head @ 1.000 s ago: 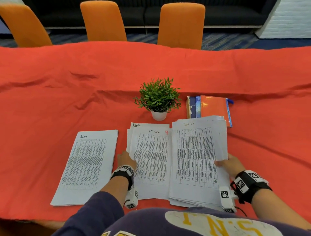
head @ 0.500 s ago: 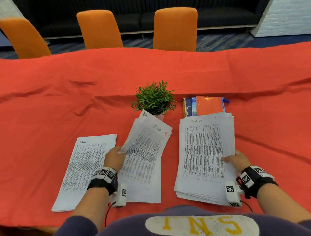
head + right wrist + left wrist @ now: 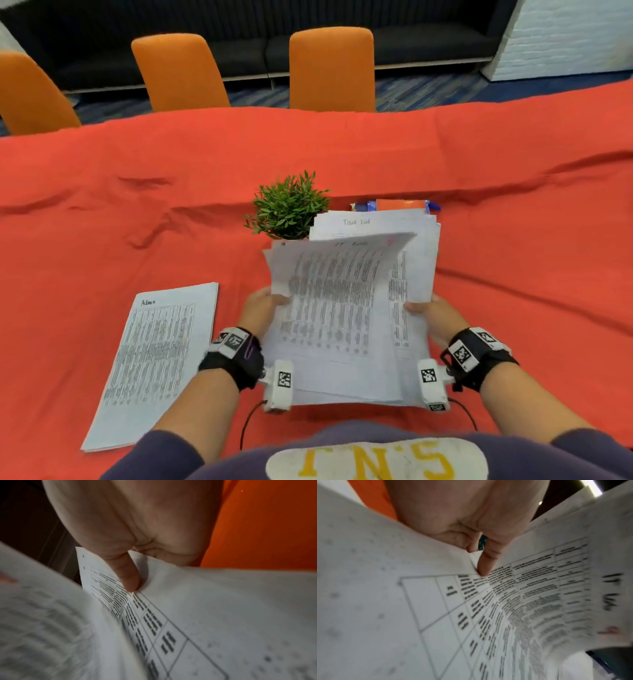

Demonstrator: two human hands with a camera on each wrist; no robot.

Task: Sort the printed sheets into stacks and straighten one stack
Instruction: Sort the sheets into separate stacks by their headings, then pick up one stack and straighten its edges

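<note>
Both hands hold printed sheets above the red tablecloth [image 3: 102,205]. My left hand [image 3: 262,308] pinches the left edge of the IT log stack [image 3: 329,294], thumb on top; the left wrist view shows that thumb [image 3: 488,562] pressed on the printed table of the IT log stack [image 3: 530,601]. My right hand [image 3: 433,313] pinches the right edge of the Task List stack [image 3: 416,260], which lies behind and under the IT log stack; its thumb [image 3: 127,574] presses the Task List stack [image 3: 223,608]. A third stack headed Admin [image 3: 154,359] lies flat on the left.
A small potted plant [image 3: 289,209] stands just beyond the held sheets. Orange and blue notebooks [image 3: 394,205] lie behind the sheets, mostly hidden. Orange chairs [image 3: 330,68] stand along the table's far side. Bare red cloth spreads right and far left.
My left hand has carried the IT log stack off the cloth and rightward over the Task List stack. My right hand has lifted the Task List stack. The Admin stack has stayed put.
</note>
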